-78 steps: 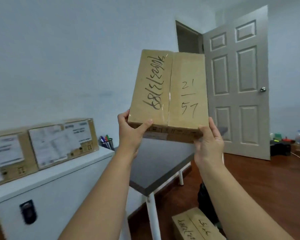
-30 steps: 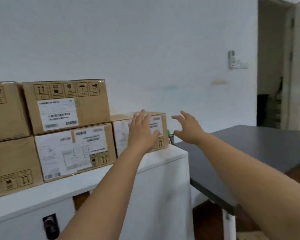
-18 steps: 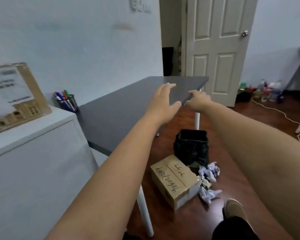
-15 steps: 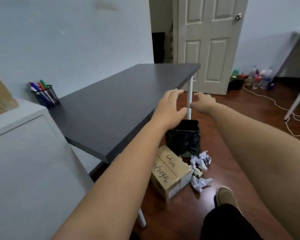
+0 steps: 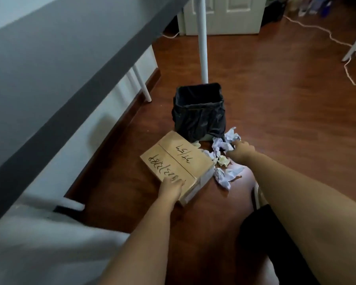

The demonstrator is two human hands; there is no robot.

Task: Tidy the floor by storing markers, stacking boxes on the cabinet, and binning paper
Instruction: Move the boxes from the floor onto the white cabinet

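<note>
A brown cardboard box with black handwriting lies flat on the wooden floor, just in front of a black-lined bin. My left hand rests on the box's near corner, fingers laid over its top edge. My right hand reaches out with extended fingers above several crumpled paper balls to the right of the box, holding nothing. More crumpled paper lies by the box's right corner. No markers are in view.
A dark grey table runs along the left, with a white leg behind the bin. The white cabinet is blurred at bottom left. A cable trails over the floor at far right. A white door stands behind.
The box I held is now on the cabinet, released. I turned away and bent down to the floor; both hands dropped to the second box and the paper beside it.
</note>
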